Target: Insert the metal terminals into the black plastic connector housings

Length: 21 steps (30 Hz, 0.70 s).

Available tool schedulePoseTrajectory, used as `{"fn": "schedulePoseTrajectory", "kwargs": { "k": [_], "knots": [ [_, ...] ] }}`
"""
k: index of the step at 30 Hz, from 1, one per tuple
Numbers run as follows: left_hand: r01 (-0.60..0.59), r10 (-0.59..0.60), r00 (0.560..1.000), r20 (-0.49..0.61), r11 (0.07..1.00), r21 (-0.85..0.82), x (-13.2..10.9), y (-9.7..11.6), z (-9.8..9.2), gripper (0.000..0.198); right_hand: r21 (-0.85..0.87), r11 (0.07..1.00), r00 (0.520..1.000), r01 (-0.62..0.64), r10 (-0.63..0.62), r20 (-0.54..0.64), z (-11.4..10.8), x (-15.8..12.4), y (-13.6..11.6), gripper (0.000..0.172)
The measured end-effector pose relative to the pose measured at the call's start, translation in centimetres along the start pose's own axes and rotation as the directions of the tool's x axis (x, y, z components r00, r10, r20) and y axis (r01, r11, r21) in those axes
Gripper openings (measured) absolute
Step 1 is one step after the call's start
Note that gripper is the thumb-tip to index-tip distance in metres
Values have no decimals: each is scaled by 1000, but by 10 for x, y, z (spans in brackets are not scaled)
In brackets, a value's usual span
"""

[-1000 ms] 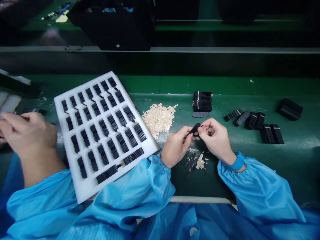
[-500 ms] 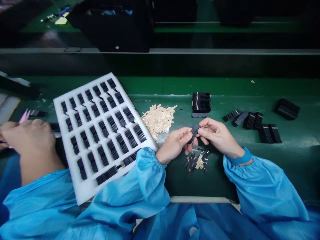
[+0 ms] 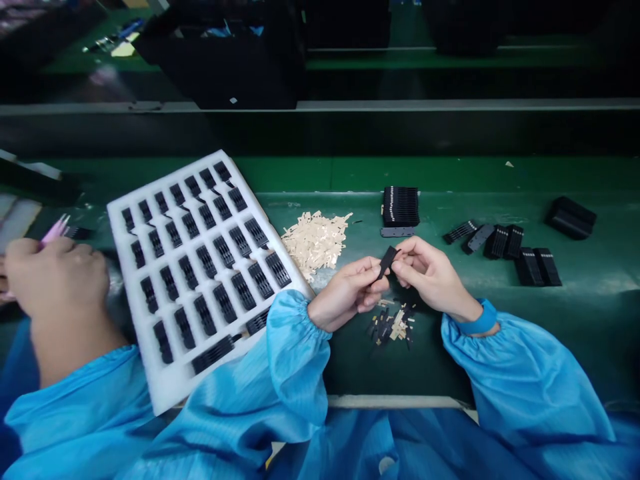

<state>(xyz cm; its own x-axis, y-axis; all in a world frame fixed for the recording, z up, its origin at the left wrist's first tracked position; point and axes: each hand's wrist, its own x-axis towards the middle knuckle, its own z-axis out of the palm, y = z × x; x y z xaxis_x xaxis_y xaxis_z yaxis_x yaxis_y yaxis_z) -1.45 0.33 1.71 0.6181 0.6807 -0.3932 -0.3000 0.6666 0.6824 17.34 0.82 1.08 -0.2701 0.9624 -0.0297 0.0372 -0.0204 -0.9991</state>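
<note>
My left hand point(image 3: 346, 292) and my right hand point(image 3: 426, 272) meet above the green work surface point(image 3: 575, 313), both pinching one small flat black part point(image 3: 386, 261) between their fingertips. Just below them lies a little heap of black and beige scraps point(image 3: 393, 325). A pile of beige strips point(image 3: 315, 240) sits to the upper left of my hands. A white foam tray point(image 3: 170, 380) with rows of black parts in its slots lies left of my left forearm.
A co-worker's hand point(image 3: 57, 283) at the far left holds a pink tool point(image 3: 54, 230). A stack of black parts point(image 3: 401, 205) stands behind my hands. More black parts point(image 3: 505, 245) and a black block point(image 3: 570, 217) lie at the right.
The black part has been turned between my fingertips and now stands more on edge. My hands have stayed in nearly the same spot. The co-worker's hand has shifted slightly.
</note>
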Motion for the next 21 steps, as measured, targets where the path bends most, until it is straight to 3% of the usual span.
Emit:
{"fn": "schedulePoseTrajectory", "kwargs": {
  "k": [7, 21],
  "knots": [
    [-9, 10, 999, -50, 999, 37, 2, -3, -2, 22, -114, 987, 970, 113, -134, -201, -3, 1, -1, 18],
    [43, -36, 997, -66, 994, 103, 3, -2, -1, 18, -200, 976, 974, 87, -126, -189, -3, 2, 3, 17]
  ]
}}
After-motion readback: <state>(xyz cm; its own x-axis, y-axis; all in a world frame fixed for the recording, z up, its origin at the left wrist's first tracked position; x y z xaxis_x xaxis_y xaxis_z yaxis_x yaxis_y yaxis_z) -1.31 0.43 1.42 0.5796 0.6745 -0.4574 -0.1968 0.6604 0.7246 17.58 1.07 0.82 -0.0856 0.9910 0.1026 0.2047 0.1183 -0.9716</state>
